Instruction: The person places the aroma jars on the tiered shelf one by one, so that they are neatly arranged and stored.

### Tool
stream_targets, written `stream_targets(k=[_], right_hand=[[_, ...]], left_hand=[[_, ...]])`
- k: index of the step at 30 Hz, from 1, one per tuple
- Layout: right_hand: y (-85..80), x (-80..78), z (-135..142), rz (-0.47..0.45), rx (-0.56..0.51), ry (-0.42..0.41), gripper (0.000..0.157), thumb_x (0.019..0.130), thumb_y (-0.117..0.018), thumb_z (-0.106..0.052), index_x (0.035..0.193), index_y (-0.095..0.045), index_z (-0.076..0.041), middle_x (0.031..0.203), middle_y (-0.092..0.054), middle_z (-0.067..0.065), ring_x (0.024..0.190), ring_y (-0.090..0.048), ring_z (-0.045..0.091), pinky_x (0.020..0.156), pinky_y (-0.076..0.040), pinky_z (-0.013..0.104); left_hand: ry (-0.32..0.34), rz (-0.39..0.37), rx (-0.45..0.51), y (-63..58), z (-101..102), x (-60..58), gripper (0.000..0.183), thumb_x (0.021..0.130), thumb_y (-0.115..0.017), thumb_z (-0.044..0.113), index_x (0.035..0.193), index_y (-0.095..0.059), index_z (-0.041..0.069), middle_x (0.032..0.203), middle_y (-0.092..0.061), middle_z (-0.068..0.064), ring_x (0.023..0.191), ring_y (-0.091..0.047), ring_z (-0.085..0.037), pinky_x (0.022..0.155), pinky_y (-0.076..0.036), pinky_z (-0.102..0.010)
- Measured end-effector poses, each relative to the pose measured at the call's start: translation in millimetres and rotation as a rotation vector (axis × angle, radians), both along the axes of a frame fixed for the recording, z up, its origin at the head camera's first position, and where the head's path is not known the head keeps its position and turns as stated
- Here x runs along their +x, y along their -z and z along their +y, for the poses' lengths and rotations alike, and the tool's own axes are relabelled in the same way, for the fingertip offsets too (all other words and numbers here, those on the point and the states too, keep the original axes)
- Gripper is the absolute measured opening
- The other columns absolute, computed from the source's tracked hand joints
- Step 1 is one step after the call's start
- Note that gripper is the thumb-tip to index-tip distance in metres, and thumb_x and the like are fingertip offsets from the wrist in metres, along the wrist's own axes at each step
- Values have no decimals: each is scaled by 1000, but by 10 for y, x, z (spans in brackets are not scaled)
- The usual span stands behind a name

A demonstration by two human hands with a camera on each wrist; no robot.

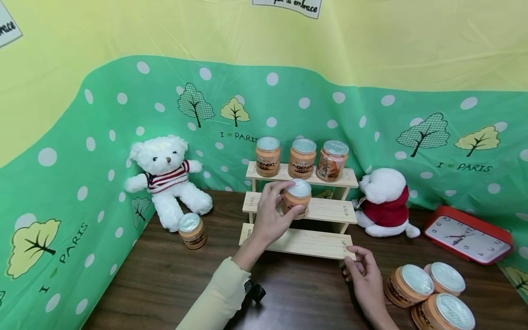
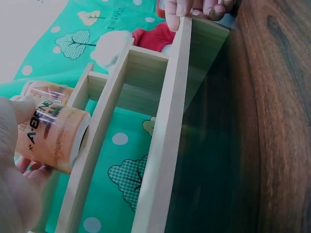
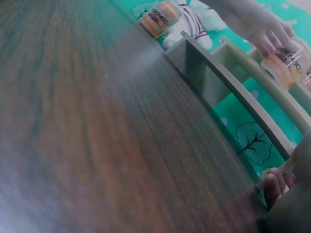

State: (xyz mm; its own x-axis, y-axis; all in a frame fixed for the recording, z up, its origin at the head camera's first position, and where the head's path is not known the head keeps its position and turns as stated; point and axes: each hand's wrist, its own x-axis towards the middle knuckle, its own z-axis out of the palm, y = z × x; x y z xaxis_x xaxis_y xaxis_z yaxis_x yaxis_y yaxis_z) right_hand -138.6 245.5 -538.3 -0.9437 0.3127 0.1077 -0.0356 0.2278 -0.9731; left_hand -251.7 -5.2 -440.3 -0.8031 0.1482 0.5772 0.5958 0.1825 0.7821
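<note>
Pale wood makes up the three-step display stand (image 1: pixel 305 240), which stands on a dark brown wood-grain table (image 1: pixel 136 284) before a green and yellow printed cloth (image 1: pixel 354 68). The left hand (image 1: pixel 272 214) grips a round orange jar with a silvery lid and dark lettering (image 1: pixel 297 201), thumb and fingers curled about its sides. That jar is upright at the middle step, left of the step's centre; whether its base touches the wood I cannot tell. The right hand (image 1: pixel 365 277) pinches the right end of the lowest step, a fingertip on the top and the thumb at the front edge. Three matching orange jars with silvery lids (image 1: pixel 302 160) stand in a row on the top step, the right-hand one turned to show a different side of its label. Another orange lidded jar (image 1: pixel 192 233) stands on the table left of the stand, just in front of a white plush bear in a striped knit top (image 1: pixel 167 176). To the right, a white plush animal in a dark red garment (image 1: pixel 385 204) sits close beside the stand, and near it a red-framed rectangular clock with a white face (image 1: pixel 468 236) leans back. Three more orange jars with silvery lids (image 1: pixel 406 288) cluster beyond the right hand, near the table's front.
</note>
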Motion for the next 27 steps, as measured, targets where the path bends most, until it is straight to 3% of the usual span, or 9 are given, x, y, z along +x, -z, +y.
stream_targets(k=[7,11,18,27], right_hand=[[-6,1,0,2,-1,-2,28,113,-61,-4,140,-56,1,97,-56,2,73,-64,12,61,-56,25],[-13,7,5,7,0,3,28,113,-61,-4,140,-56,1,97,-57,2,73,-64,12,61,-56,25],[-6,15,9,9,-4,4,28,113,-62,-3,140,-56,1,95,-58,1,73,-64,13,61,-56,25],[-3,6,1,9,2,3,28,113,-62,-3,140,-56,1,95,-60,0,72,-63,12,60,-56,25]], left_hand=[[-84,49,-3,44,32,-6,68,95,-92,19,151,-55,7,143,-65,-11,128,-66,-26,107,-59,-43],[-73,22,60,59,66,-8,71,96,-91,18,153,-52,5,143,-68,-14,126,-70,-27,103,-62,-40],[-71,-9,158,105,141,-4,75,93,-92,13,154,-49,1,135,-69,-19,125,-71,-32,107,-61,-37],[-91,-19,166,133,194,6,72,96,-90,14,154,-48,2,138,-70,-18,129,-71,-31,109,-59,-33]])
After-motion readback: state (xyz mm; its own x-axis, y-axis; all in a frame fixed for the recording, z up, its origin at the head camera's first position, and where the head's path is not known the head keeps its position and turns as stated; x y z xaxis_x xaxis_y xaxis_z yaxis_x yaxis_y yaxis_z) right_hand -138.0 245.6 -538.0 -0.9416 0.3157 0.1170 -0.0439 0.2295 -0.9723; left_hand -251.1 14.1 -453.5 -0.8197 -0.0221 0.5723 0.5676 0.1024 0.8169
